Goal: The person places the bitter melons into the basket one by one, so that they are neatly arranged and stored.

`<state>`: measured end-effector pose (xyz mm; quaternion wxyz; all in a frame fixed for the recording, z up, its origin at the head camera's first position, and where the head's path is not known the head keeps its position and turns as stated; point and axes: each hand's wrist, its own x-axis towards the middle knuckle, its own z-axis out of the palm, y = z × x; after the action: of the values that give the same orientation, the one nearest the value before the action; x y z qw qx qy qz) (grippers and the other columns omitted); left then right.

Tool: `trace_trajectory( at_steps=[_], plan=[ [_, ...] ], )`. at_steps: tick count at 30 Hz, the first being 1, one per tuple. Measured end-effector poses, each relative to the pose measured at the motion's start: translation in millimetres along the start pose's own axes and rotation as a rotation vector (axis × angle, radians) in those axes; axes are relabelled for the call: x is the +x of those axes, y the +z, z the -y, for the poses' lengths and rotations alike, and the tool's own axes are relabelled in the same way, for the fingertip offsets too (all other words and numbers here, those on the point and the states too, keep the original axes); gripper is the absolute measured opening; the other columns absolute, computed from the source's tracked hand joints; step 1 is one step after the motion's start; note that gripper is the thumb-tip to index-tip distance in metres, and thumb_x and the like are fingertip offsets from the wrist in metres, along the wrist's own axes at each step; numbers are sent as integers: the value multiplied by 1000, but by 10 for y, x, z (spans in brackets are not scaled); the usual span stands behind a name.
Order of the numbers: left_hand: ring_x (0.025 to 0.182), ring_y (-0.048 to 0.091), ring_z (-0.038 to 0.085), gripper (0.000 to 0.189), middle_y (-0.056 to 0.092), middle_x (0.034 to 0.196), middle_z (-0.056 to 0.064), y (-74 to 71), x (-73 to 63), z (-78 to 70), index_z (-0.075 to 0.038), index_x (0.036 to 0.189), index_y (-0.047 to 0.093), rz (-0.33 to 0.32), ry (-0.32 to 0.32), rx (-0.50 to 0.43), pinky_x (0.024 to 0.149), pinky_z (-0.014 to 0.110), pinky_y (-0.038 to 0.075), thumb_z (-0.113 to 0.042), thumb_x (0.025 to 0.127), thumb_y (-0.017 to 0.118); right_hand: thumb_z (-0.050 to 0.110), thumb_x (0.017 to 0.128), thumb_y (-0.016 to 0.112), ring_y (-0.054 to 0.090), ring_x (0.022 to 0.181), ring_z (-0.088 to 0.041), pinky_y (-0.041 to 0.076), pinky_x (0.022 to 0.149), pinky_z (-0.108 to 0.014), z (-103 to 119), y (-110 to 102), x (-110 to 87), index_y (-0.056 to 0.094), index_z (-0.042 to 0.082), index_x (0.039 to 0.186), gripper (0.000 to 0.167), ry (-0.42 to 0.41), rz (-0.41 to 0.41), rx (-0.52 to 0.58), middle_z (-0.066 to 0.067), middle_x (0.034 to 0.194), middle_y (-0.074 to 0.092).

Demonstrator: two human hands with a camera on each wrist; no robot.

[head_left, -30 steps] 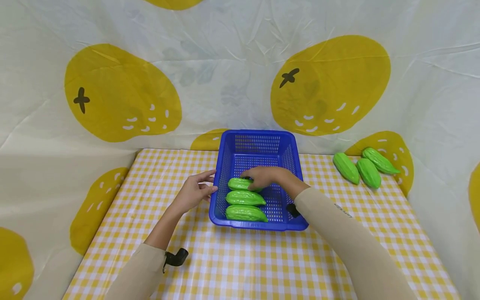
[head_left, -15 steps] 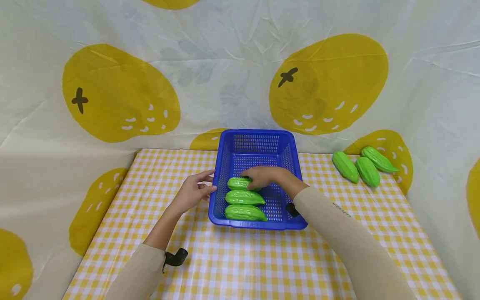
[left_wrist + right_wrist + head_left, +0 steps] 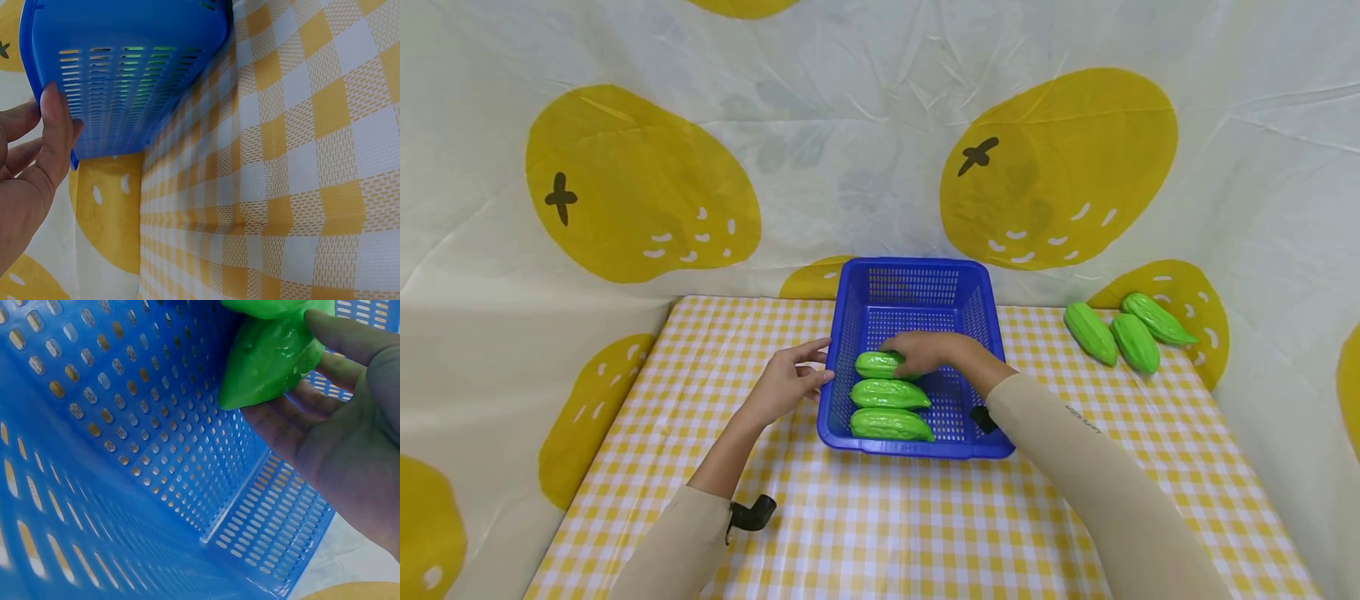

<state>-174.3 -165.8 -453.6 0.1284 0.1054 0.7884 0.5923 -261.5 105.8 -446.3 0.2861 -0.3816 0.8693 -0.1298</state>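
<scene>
Inside the blue basket [image 3: 917,450], my right hand [image 3: 921,353] grips the farthest of three glossy green bitter gourds [image 3: 877,365]. In the right wrist view its thumb and fingers [image 3: 322,400] lie on either side of that gourd [image 3: 269,365], whose pointed end shows. The middle gourd [image 3: 889,394] and the nearest one [image 3: 891,424] lie side by side, nearer the basket's front. At the basket's left rim, my left hand [image 3: 782,385] touches the edge with thumb and fingertips. In the left wrist view the thumb [image 3: 55,119] rests against the basket's outer wall [image 3: 119,94].
Three more green gourds [image 3: 1135,342] lie together on the far right of the table. A yellow-and-white checked cloth [image 3: 850,533] covers the table. Behind stands a white fabric backdrop [image 3: 850,167] with large yellow fruit prints, close to the basket's back edge.
The gripped gourd has shifted very slightly away from the middle one, toward the back of the basket. Both hands otherwise keep nearly the same places.
</scene>
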Motion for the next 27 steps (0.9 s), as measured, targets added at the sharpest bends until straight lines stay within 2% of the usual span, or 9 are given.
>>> trace_trajectory(
  at_steps=[4, 11, 16, 23, 27],
  plan=[
    [75, 69, 16, 59, 60, 133, 29, -2, -1, -5, -2, 154, 47, 3, -1, -5, 65, 40, 68, 0, 98, 68, 17, 100, 65, 56, 130, -29, 49, 116, -43, 3, 5, 3, 55, 3, 145, 49, -3, 2, -7, -14, 138, 61],
    [75, 69, 17, 59, 60, 134, 27, 1, 1, -9, -4, 154, 48, 1, -4, 1, 70, 53, 66, -1, 99, 68, 18, 101, 64, 56, 131, -29, 49, 117, -43, 4, 10, 10, 54, 4, 147, 49, 8, 18, 3, -13, 139, 62],
    [76, 69, 19, 59, 61, 133, 27, -1, 17, 5, -4, 154, 47, 3, 3, -4, 71, 54, 66, -1, 99, 68, 19, 101, 64, 55, 133, -29, 48, 118, -43, -4, 1, 10, 52, 3, 148, 50, 14, 17, 5, -14, 141, 61],
    [74, 70, 15, 59, 60, 134, 28, -8, 22, 18, -4, 154, 47, 5, 5, -8, 68, 48, 67, -2, 99, 68, 19, 101, 64, 53, 136, -32, 46, 120, -44, 3, -23, -7, 50, -1, 149, 53, 2, 14, -7, -17, 144, 59],
    [75, 70, 14, 60, 60, 134, 28, -11, 18, 18, -4, 154, 47, 5, 4, -9, 70, 53, 66, -2, 99, 68, 19, 103, 63, 49, 142, -35, 42, 124, -46, 39, -103, -64, 45, -2, 153, 58, 27, 18, 18, -20, 151, 53]
  ],
)
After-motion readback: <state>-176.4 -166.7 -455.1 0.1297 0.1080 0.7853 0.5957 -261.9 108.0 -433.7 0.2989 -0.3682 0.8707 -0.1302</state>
